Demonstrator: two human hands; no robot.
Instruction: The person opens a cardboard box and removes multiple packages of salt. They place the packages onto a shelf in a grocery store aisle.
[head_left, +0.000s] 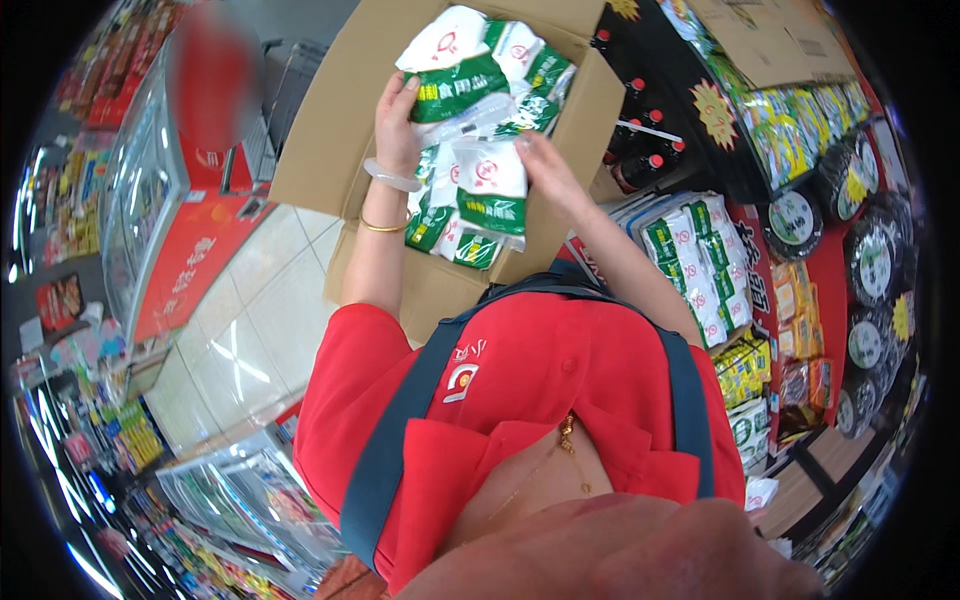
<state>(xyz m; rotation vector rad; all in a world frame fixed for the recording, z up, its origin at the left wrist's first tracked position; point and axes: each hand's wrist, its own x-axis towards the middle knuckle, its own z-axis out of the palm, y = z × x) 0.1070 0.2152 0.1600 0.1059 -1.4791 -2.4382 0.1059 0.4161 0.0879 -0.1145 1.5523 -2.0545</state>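
An open cardboard box (307, 161) stands before me, filled with several white and green plastic bags of salt. My left hand (396, 124) grips one salt bag (461, 79) by its left edge, thumb on the printed front, at the far part of the box. Nearer to me, my right hand (551, 169) has its fingers on the upper right edge of another salt bag (491, 180). That bag lies over others in the box. The fingertips behind both bags are hidden.
Stacked salt bags (697, 262) stand on my right, near dark bottles with red caps (637, 169) and round black-wrapped packs (874, 262). A red-sided freezer (195, 259) is on the left beyond the tiled floor (262, 277). A blurred person in red (214, 82) stands by a shopping cart (296, 75).
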